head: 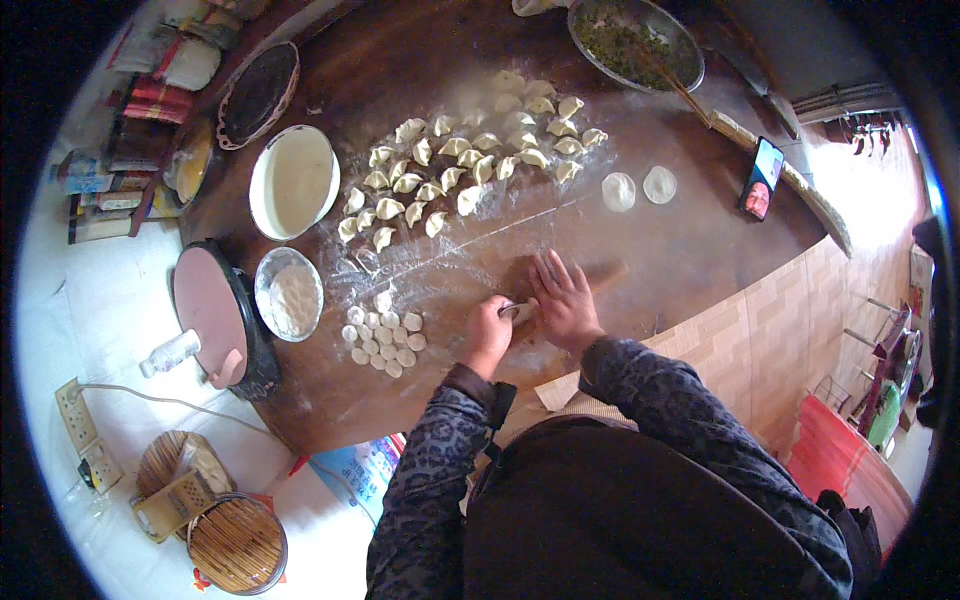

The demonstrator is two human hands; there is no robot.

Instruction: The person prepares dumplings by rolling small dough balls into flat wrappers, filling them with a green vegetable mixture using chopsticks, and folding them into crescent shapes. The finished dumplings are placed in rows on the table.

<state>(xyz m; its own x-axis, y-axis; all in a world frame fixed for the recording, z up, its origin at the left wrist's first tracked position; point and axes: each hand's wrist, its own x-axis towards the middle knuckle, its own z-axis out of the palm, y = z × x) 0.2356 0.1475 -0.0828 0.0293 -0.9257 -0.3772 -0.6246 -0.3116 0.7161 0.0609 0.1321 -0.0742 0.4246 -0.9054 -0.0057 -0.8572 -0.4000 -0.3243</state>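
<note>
My left hand (490,330) pinches the edge of a small dough wrapper (515,309) low on the wooden table. Beside it on the right, my right hand (564,300) lies palm down with its fingers spread over a wooden rolling pin (606,278), whose far end shows past the fingers. Left of my hands, small flattened dough discs (384,340) lie in a cluster. Two rolled wrappers (619,192) rest side by side at the right. Beyond my hands, many folded dumplings (452,178) sit on the floured table.
Along the left stand a bowl of flour (295,296), a large pale basin (328,174) and a dark pot with a pink lid (210,313). A metal bowl of green filling (611,41) is at the back right. A phone (762,178) leans near the right edge.
</note>
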